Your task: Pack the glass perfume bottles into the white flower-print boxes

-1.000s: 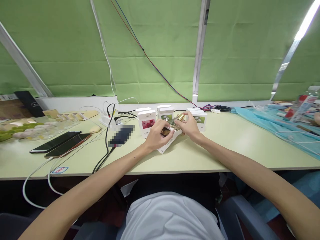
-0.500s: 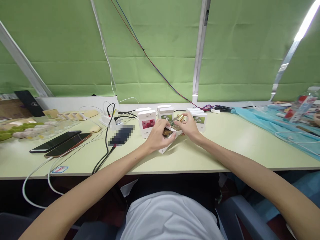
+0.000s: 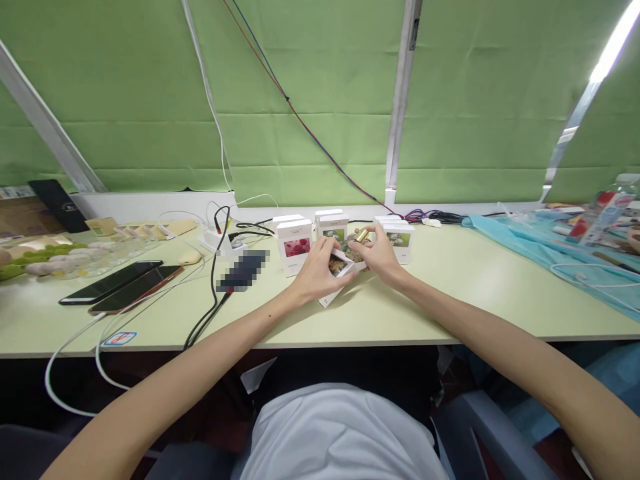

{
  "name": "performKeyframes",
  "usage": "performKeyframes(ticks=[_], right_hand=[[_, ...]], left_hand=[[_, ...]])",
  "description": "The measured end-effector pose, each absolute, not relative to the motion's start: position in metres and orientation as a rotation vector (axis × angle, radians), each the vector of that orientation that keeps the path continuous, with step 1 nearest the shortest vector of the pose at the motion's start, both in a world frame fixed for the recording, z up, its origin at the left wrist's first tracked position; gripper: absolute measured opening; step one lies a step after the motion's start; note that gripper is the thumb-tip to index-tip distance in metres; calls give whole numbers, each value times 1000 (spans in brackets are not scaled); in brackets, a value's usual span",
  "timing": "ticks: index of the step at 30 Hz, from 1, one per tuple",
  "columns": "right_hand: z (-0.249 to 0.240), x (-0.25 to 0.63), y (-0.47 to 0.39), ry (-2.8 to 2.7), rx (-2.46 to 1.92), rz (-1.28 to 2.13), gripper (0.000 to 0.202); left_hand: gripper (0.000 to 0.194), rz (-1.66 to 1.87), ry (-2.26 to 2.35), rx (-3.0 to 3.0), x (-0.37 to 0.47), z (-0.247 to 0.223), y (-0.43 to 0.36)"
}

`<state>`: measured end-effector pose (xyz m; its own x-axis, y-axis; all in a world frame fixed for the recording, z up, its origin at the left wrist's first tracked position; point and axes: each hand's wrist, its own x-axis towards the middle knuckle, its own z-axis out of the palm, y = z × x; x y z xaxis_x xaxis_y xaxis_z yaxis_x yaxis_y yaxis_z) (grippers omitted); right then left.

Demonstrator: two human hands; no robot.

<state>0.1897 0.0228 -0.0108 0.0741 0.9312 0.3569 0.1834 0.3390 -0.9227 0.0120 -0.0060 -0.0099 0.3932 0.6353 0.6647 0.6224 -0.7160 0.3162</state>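
My left hand (image 3: 320,272) is closed around a white box with a picture (image 3: 339,265) on its face, held tilted above the table. My right hand (image 3: 383,255) pinches a small gold-coloured item (image 3: 363,236) just right of that box; its fingertips lie close to the box's edge. Behind my hands stand several white picture boxes: one with a red flower picture (image 3: 297,247) at left, one with a green picture (image 3: 333,223) in the middle, and one with a white flower picture (image 3: 399,239) at right.
To the left lie two phones (image 3: 111,282), a pixelated dark device (image 3: 243,271), black and white cables, and a clear tray of egg-shaped items (image 3: 83,259). Blue plastic sheeting (image 3: 565,257) and a bottle (image 3: 607,212) are at the right. The table's front edge (image 3: 380,345) is near my body.
My left hand and the tilted box have shifted very slightly right. My right hand has hardly moved and keeps its pinch.
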Motion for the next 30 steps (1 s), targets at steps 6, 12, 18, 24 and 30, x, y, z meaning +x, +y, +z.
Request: performKeyframes(ticks=[6,12,18,24,30], right_hand=[[-11,190,23,-1406,-1113,771,47],[-13,190,25,-1410,-1096,764,49],[-15,191,27,-1416,-1079,759,49],[-13,191,25,-1424,-1094,758,50],[-10,191,21,-1429,-1114,758,51]], left_hand=[[45,1230,1242,2587,13,-10,-7],[40,1261,1246,2575,14,-11,-8],[37,1282,1297,2576,15,-12,-10],[38,1256,1402,2577,16,-13,-10],[40,1177,1436,2533,16,-10,-11]])
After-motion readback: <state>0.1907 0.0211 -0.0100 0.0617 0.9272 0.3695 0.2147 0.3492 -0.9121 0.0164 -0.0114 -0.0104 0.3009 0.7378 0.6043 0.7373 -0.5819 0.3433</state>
